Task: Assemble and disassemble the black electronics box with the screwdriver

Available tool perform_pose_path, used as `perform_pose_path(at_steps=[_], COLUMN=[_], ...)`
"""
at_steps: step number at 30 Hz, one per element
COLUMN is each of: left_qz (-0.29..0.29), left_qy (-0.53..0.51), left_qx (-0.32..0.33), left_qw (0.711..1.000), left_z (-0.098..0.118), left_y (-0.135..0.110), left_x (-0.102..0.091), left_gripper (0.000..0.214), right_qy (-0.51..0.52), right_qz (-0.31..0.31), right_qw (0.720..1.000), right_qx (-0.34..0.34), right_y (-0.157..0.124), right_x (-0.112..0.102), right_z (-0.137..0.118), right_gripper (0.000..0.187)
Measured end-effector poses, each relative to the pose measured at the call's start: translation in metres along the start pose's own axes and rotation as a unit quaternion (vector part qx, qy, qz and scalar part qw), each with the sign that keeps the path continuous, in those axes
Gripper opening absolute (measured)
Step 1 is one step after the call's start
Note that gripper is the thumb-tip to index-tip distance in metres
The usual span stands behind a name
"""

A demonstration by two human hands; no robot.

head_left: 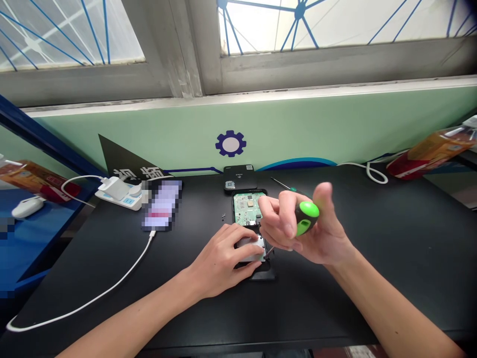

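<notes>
My left hand (227, 253) curves over a silver metal plate (250, 251) in a small black casing (265, 274). Its fingertips press on the plate and hold it at the right edge. In my right hand (303, 228) is a screwdriver with a black and green handle (307, 211), fingers wrapped round it and thumb raised. The screwdriver's thin shaft reaches down to the right edge of the plate; its tip is too small to make out. Just behind lies a green circuit board (244, 206) in a black housing, partly hidden by my right hand.
A black box with labels (238, 179) sits at the back. A second screwdriver (281, 184) lies behind my right hand. Small screws (223, 217) are left of the board. A phone (162, 205) on a white cable (126, 273) and a power strip (121, 194) lie leftward.
</notes>
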State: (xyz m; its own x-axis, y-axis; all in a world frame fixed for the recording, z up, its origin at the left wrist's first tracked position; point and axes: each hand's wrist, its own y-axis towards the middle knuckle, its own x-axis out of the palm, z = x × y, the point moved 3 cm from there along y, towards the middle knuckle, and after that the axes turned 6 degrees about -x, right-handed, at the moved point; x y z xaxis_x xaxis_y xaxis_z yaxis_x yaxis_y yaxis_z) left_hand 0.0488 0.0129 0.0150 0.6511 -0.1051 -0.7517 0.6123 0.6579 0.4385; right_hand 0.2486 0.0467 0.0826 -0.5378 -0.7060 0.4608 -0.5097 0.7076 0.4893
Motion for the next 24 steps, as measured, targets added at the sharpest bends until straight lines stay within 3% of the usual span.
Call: perform_pose_path(at_steps=[7,14,24], left_qz=[-0.005,-0.007,-0.004], left_qy=[0.008,-0.002,-0.004], left_qx=[-0.001,0.0,0.0], left_qw=[1.0,1.0,1.0], left_z=[0.0003,0.0004,0.0003], left_y=[0.0006,0.001,0.0003], left_x=[0.0002,-0.0008,-0.0006], left_gripper=[0.018,0.013,0.02], right_qy=[-0.058,-0.015,0.015], right_qz=[-0.018,0.019,0.025], right_qw=[0.998,0.999,0.999], right_qx=[-0.017,0.028,0.032], right_y=[-0.0008,-0.0018,0.0006], right_x=[-0.0009,-0.0009,-0.0013], right_z=[-0.0016,-0.0017,0.0007], right_gripper=[0.056,0.048,0.082])
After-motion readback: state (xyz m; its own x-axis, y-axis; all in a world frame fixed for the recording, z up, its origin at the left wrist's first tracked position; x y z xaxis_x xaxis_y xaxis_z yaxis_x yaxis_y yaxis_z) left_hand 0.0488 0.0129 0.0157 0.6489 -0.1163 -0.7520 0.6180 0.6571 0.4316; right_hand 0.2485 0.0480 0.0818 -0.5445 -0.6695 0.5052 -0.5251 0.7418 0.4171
